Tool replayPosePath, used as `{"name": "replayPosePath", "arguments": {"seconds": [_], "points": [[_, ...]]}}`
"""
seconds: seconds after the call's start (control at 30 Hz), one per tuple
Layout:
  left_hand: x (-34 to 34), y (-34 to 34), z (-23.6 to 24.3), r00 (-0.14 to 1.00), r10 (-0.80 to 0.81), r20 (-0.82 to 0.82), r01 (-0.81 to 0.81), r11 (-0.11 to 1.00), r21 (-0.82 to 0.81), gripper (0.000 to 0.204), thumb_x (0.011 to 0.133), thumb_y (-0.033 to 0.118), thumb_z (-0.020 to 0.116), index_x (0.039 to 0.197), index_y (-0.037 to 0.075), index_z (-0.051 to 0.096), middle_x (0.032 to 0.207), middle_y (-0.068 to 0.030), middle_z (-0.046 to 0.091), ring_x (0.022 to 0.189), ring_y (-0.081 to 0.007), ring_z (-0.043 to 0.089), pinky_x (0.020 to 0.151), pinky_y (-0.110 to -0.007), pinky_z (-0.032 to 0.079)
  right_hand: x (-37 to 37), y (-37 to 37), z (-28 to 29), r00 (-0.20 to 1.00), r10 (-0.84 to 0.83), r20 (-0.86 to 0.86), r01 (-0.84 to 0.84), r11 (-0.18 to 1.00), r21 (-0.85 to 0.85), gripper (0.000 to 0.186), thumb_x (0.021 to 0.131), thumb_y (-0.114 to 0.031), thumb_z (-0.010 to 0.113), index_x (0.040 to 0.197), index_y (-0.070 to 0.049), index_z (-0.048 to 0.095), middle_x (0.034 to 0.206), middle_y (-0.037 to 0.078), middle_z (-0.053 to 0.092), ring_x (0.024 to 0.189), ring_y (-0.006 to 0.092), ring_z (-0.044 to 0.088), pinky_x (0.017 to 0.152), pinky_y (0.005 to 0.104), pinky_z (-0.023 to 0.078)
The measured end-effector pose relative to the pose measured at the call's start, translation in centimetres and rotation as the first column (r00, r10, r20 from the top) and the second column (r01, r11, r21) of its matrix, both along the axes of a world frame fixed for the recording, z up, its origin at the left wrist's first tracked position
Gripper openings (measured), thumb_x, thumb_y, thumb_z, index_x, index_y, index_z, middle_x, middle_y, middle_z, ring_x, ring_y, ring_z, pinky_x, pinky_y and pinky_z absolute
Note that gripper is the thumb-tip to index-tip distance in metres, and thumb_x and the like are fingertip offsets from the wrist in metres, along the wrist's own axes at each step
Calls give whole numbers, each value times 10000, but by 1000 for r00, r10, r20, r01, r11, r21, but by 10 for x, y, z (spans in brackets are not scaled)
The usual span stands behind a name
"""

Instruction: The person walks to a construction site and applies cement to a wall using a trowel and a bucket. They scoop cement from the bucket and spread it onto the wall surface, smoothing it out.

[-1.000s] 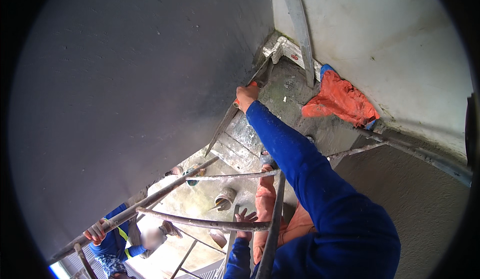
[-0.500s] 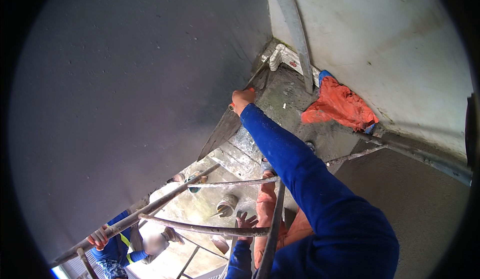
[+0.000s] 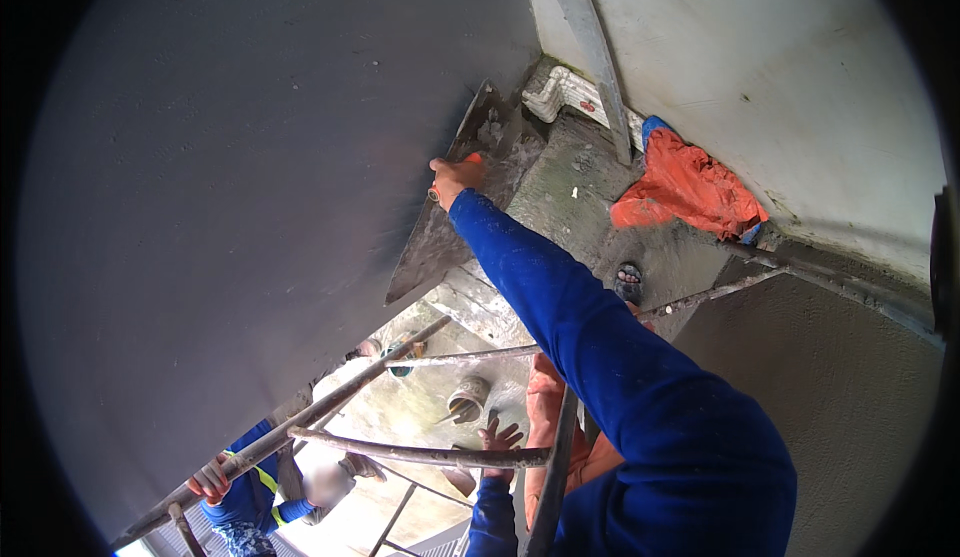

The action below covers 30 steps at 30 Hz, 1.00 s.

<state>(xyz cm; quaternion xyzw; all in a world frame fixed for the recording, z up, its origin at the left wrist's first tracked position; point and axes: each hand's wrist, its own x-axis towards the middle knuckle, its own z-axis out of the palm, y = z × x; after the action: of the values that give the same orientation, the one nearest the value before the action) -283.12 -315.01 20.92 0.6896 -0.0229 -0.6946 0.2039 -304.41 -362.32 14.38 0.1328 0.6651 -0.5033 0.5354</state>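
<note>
Right arm [image 3: 600, 327] outstretched, right fingers [image 3: 440, 169] curled tight; left fingers [image 3: 509, 433] splayed apart

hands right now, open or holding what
Left hand: open, nothing visible in it.
Right hand: closed around the orange handle of a wide, flat trowel.

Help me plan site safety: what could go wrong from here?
The left hand is open with no visible grip on the rail, so balance could falter. A slip of the right hand could drop the trowel, perhaps toward the co-worker. Toes showing in the sandal could get hurt.
</note>
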Motion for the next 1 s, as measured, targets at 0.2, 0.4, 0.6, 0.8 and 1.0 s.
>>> {"name": "replayPosePath", "arguments": {"seconds": [0.2,0.4,0.6,0.8,1.0], "points": [[13,2,-6,997,-73,18,73,997,-17,831,771,713,299,1365,146,170,1232,-258,410,1009,-338,494,798,-447,443,8,41,5,1000,-15,25,21,976,-219,581,700,-166,726,1042,35,301,875,170,511,693,239,593,466,322,520],[-47,-37,20,945,-236,-226,249,968,27,768,813,645,331,1347,108,204,1222,-236,433,1051,-309,491,841,-394,438,-22,114,-11,952,-51,-302,46,999,-26,504,690,-147,713,967,16,325,834,151,509,612,205,575,423,313,464],[-80,-36,10,828,-413,-380,439,898,-20,781,815,640,328,1342,84,173,1224,-209,441,1093,-307,472,861,-416,411,-69,183,-20,940,88,-330,-8,972,237,507,697,-132,638,1058,34,323,1012,253,499,913,379,555,800,412,461],[-49,-27,12,404,-865,297,915,382,-131,582,895,466,359,1258,10,346,1107,-180,534,1037,-277,509,856,-382,407,-126,218,-4,937,175,-303,-98,963,252,453,725,-96,571,1070,66,326,932,252,551,870,379,578,740,405,481],[-148,-36,41,180,-849,498,957,33,-289,368,882,225,477,1156,-19,462,1019,-173,577,932,-249,562,802,-336,443,-198,316,-19,916,149,-373,-118,988,104,299,653,-57,622,838,64,421,668,153,549,473,243,588,326,323,438]]}}
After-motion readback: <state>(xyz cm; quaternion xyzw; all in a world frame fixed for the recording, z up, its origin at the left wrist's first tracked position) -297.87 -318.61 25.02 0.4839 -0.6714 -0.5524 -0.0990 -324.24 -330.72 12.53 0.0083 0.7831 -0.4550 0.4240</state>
